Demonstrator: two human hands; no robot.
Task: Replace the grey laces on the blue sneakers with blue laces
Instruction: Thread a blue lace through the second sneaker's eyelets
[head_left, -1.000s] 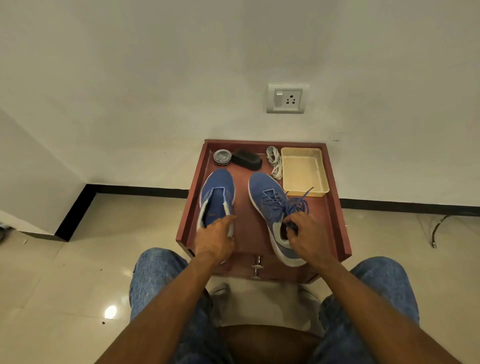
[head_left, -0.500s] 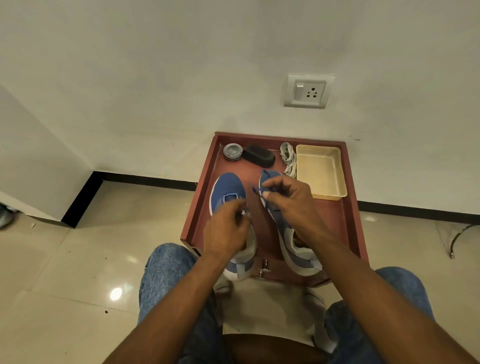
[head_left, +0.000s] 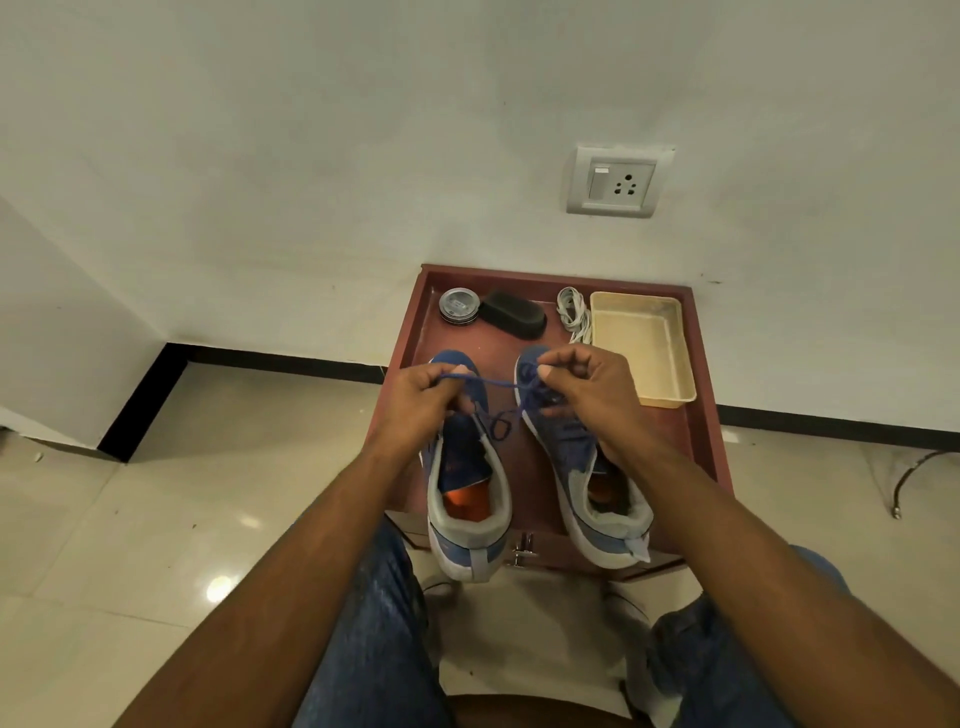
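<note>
Both hands (head_left: 511, 387) on thin blue lace (head_left: 488, 383), taut, one end looped

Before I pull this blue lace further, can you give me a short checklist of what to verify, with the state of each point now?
1. Left hand pinches the blue lace: ok.
2. Right hand pinches the lace: ok.
3. Lace free of tangles: not ok, a loop hangs between the hands.
4. Right sneaker laced: ok, blue lace crosses it; ends hidden.
5. Left sneaker laced: not ok, no lace visible.
6. Grey laces set aside beside the tray: ok.
</note>
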